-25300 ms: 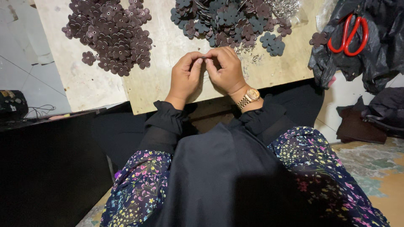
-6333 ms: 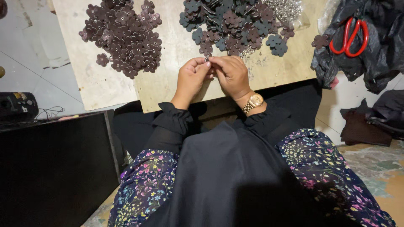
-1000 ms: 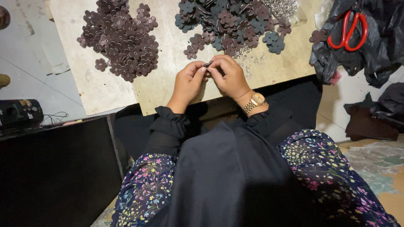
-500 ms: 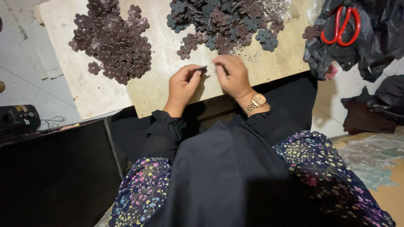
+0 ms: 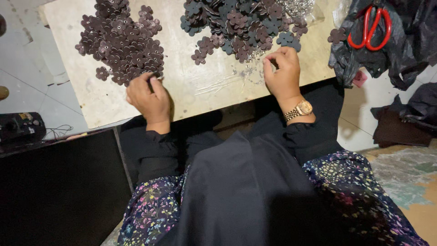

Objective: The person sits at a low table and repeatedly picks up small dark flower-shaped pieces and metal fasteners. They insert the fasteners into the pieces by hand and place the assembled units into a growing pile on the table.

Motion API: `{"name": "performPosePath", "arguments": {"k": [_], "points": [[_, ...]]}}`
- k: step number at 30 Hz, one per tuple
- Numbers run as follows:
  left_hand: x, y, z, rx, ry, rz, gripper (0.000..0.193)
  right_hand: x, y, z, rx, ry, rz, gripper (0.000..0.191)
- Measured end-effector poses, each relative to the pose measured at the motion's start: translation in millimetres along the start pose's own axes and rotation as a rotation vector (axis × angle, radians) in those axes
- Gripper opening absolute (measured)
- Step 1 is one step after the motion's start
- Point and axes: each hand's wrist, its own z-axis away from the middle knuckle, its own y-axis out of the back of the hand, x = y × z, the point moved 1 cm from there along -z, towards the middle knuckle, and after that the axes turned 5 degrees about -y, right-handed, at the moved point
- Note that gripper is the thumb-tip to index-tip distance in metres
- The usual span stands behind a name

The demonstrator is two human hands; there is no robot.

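Left hand fingers hide a small dark piece

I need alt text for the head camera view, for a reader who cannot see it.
A person's left hand touches a pile of brown flower-shaped pieces on a board, while the right hand reaches a mixed dark pile. Red scissors lie on black bags.

**Camera placement: single head-worn view**

One view only, so no overlap with another camera. Mounted on the person's head, facing steeply down and slightly forward. Near edge: the wearer's lap in dark and floral cloth. Middle: left hand and right hand, at arm's length. Far edge: wooden board, cut off by the frame top. Left margin: pale floor. Right margin: black bag with red scissors.
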Motion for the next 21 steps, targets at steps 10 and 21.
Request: {"name": "performPosePath", "arguments": {"k": [10, 21], "points": [[-6.1, -3.1, -12.5, 0.083, -0.021, -0.081, 0.034, -10.2, 2.2, 2.4, -0.007, -0.088, -0.145, 0.005], [71.5, -47.9, -22.9, -0.238, -0.127, 0.113, 0.035, -4.7, 4.9, 2.0, -0.039, -0.125, -0.136, 0.019]]}}
